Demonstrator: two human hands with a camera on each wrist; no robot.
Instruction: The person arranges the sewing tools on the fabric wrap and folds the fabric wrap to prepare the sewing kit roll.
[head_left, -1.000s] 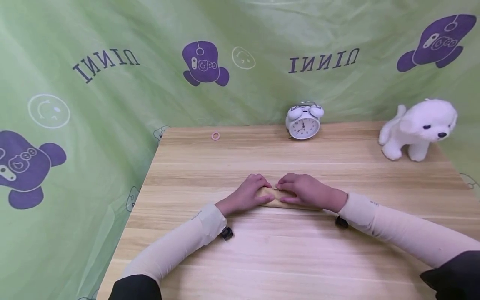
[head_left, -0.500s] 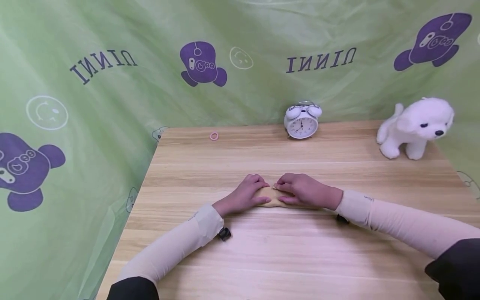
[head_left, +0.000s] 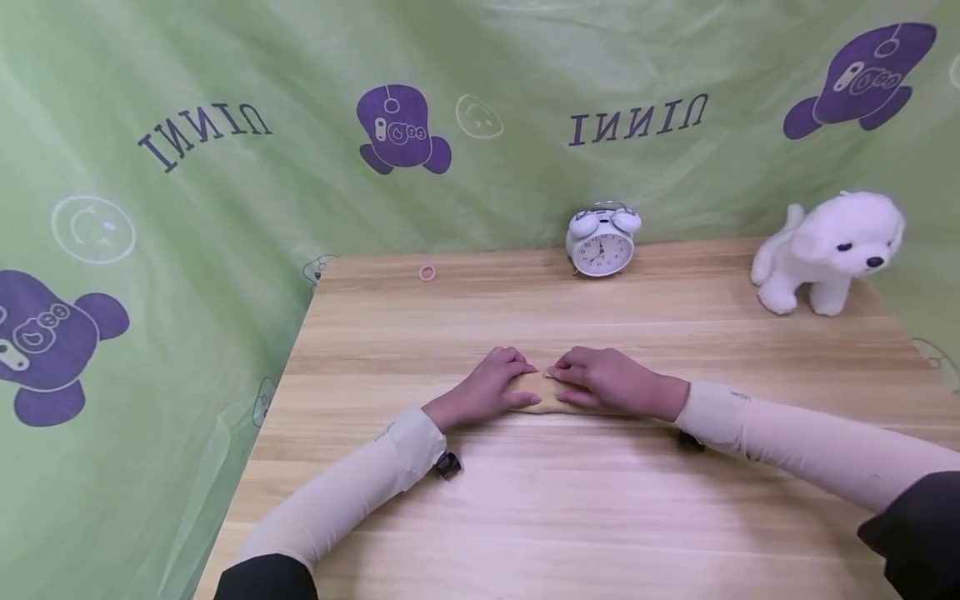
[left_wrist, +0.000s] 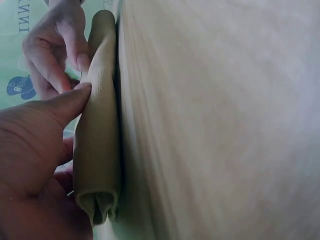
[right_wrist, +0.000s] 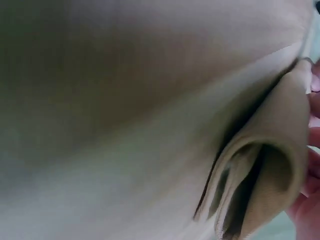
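Note:
A tan knit cloth [head_left: 546, 398], folded into a long narrow roll, lies on the wooden table in front of me. My left hand [head_left: 483, 390] holds its left part, thumb on the near side and fingers behind. From the right, my right hand [head_left: 613, 383] grips it with thumb and fingers, close to the left fingertips. In the left wrist view the layered open end of the cloth [left_wrist: 100, 150] shows beside the left hand [left_wrist: 30, 155]. The right wrist view shows the other end of the cloth [right_wrist: 282, 125], with loose layers inside; only part of the right hand [right_wrist: 307, 212] appears there.
A white alarm clock [head_left: 601, 242] stands at the back edge of the table [head_left: 525, 517]. Left of it lies a small pink ring [head_left: 427, 272]. A white toy dog [head_left: 828, 254] sits at the back right. Green printed fabric [head_left: 300, 192] hangs behind.
The hands stay nearly in place on the cloth. Slightly more of the cloth shows between the thumbs, and its near face looks smoother. The head view has shifted a little.

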